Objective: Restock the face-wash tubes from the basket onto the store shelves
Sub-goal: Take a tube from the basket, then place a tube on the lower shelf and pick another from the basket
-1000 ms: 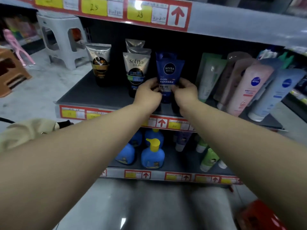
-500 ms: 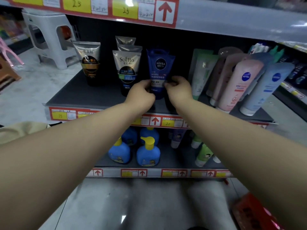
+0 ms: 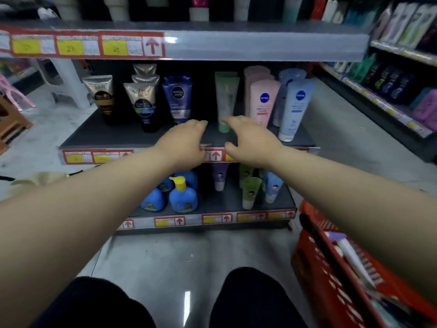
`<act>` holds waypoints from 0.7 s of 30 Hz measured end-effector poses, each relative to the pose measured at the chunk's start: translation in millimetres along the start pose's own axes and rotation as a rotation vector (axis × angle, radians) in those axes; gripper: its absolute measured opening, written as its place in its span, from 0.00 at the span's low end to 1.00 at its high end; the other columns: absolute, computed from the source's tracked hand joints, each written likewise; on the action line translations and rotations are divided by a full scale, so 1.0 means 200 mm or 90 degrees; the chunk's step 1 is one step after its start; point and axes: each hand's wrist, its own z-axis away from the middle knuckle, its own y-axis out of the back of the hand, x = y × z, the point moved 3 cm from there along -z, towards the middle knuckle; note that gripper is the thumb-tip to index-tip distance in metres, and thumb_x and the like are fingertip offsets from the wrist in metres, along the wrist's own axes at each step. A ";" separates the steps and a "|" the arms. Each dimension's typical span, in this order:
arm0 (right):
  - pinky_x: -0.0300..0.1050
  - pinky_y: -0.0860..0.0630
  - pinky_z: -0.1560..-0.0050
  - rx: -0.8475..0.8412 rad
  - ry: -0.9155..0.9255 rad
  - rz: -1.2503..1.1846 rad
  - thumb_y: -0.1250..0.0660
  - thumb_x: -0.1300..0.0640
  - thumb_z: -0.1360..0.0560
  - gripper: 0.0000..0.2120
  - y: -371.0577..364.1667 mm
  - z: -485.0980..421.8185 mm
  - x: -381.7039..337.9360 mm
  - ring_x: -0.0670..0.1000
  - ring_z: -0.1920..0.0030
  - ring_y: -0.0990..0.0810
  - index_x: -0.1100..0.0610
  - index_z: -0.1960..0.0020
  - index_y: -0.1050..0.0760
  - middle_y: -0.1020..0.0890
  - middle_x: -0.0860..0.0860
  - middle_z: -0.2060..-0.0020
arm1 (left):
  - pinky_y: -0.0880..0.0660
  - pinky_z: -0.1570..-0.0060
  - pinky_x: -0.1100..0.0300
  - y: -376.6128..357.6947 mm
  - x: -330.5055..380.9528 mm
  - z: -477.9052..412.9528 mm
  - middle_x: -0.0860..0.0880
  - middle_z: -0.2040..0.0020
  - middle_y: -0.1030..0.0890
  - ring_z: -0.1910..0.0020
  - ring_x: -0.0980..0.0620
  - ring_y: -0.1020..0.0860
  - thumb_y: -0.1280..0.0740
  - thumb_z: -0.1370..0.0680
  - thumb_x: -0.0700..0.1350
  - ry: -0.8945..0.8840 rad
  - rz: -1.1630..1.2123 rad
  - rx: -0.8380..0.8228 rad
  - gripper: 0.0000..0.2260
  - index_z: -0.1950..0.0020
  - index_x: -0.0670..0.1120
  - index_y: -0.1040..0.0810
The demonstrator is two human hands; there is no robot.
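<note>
L hand [image 3: 186, 140] and R hand [image 3: 248, 140] both reach over the front edge of the middle shelf [image 3: 106, 136], near each other but apart. Both have fingers loose and fairly straight, holding nothing. The L fingers [image 3: 201, 124] point toward the R hand, and the R fingers [image 3: 228, 119] point back at them.

The blue Nivea Men tube [image 3: 177, 98] stands cap-down on the middle shelf, between the Softto tube [image 3: 143, 102] and the green tube [image 3: 225, 100]. The L hand sits just in front of its base. The frame is blurred there, so contact can't be told, but it looks apart.

Further R on the same shelf are a pink tube [image 3: 263, 100] and a pale blue tube [image 3: 294, 107], both leaning back. A gold-and-black tube [image 3: 102, 98] stands at the far L.

The red basket [image 3: 314, 263] is at the lower R of the view, beside the R arm, w/ a white tube [image 3: 352, 254] lying in it among other items too blurred to name.

The lower shelf [image 3: 224, 202] holds blue pump bottles [image 3: 182, 197] and small tubes.
</note>
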 end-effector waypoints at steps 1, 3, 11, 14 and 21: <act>0.52 0.31 0.35 -0.003 0.001 0.005 0.38 0.52 0.26 0.31 0.03 0.06 0.03 0.57 0.31 0.34 0.55 0.25 0.42 0.32 0.56 0.30 | 0.35 0.32 0.50 0.00 0.07 0.01 0.41 0.28 0.35 0.30 0.42 0.34 0.35 0.26 0.44 -0.009 -0.002 0.002 0.31 0.24 0.42 0.42; 0.53 0.30 0.35 -0.007 -0.002 0.020 0.37 0.52 0.26 0.32 0.08 0.18 0.10 0.56 0.31 0.34 0.55 0.25 0.41 0.32 0.56 0.31 | 0.33 0.34 0.49 -0.01 0.23 0.02 0.41 0.30 0.32 0.32 0.41 0.31 0.35 0.26 0.44 -0.035 -0.010 0.017 0.29 0.26 0.43 0.39; 0.56 0.28 0.38 -0.008 -0.061 0.058 0.38 0.52 0.28 0.29 0.17 0.63 0.51 0.58 0.33 0.32 0.54 0.27 0.37 0.29 0.57 0.34 | 0.33 0.35 0.51 -0.18 0.83 -0.02 0.41 0.30 0.32 0.32 0.42 0.32 0.37 0.27 0.42 -0.117 -0.011 -0.005 0.28 0.27 0.43 0.38; 0.55 0.28 0.38 -0.020 -0.114 0.066 0.37 0.51 0.28 0.30 0.15 0.81 0.69 0.58 0.33 0.33 0.54 0.27 0.38 0.30 0.56 0.33 | 0.32 0.38 0.52 -0.31 1.04 -0.05 0.41 0.32 0.30 0.34 0.41 0.31 0.36 0.27 0.42 -0.155 -0.012 -0.034 0.26 0.29 0.42 0.36; 0.55 0.30 0.36 -0.058 -0.218 0.056 0.37 0.51 0.28 0.30 0.00 1.16 1.07 0.60 0.34 0.31 0.58 0.28 0.36 0.29 0.59 0.34 | 0.31 0.36 0.50 -0.67 1.48 -0.10 0.41 0.34 0.28 0.35 0.41 0.29 0.37 0.27 0.45 -0.254 -0.016 -0.095 0.25 0.30 0.42 0.35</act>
